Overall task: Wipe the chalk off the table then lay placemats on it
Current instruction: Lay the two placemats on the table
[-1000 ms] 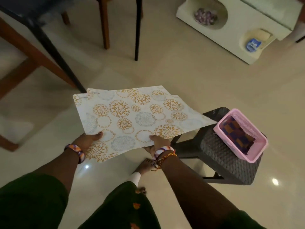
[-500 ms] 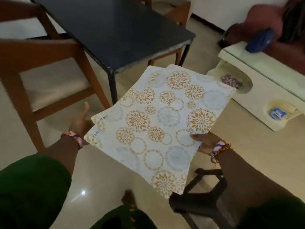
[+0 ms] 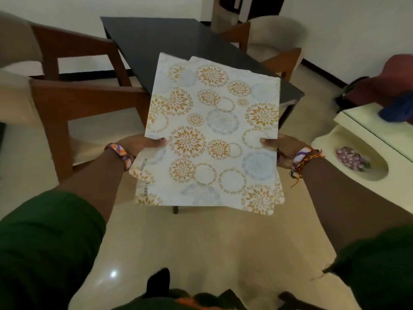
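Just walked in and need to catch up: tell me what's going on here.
A person in green sleeves stands facing a dark table, holding a small stack of patterned placemats in the air in front of it. The left hand grips the stack's left edge and the right hand grips its right edge, thumbs on top. No mat lies on the table yet. Wooden chairs stand around it.

The word "KUBER" is showing twice in small dark capitals, running sideways along the near-left edge of the stacked white placemats with gold and grey-blue floral circles (image 3: 210, 135): once on the upper sheet just beside the left hand (image 3: 139, 145), and again on the sheet beneath it, nearer the bottom-left corner. No other writing is showing legibly.
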Action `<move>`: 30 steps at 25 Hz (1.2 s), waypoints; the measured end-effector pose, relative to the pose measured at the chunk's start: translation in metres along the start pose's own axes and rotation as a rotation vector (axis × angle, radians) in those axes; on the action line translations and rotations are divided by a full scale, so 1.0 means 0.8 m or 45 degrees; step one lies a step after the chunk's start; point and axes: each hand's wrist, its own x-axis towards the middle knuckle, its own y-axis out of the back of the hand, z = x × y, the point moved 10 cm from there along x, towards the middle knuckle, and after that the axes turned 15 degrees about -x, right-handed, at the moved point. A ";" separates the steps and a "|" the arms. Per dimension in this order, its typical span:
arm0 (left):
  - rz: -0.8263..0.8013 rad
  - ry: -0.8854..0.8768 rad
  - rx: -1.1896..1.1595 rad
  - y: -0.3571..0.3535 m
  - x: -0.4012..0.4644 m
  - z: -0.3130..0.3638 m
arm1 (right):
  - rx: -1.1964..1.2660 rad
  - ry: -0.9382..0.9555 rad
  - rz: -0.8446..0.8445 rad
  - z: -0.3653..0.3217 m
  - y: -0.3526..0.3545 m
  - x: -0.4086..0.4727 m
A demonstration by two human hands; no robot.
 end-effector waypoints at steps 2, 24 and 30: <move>0.084 -0.044 -0.031 0.007 0.023 0.012 | -0.274 0.029 0.052 -0.026 -0.004 0.030; 1.020 -0.084 1.141 -0.099 0.360 0.178 | -0.978 -0.009 0.017 -0.185 0.249 0.512; 0.824 -0.112 1.254 -0.155 0.502 0.210 | -1.012 0.135 0.031 -0.262 0.261 0.636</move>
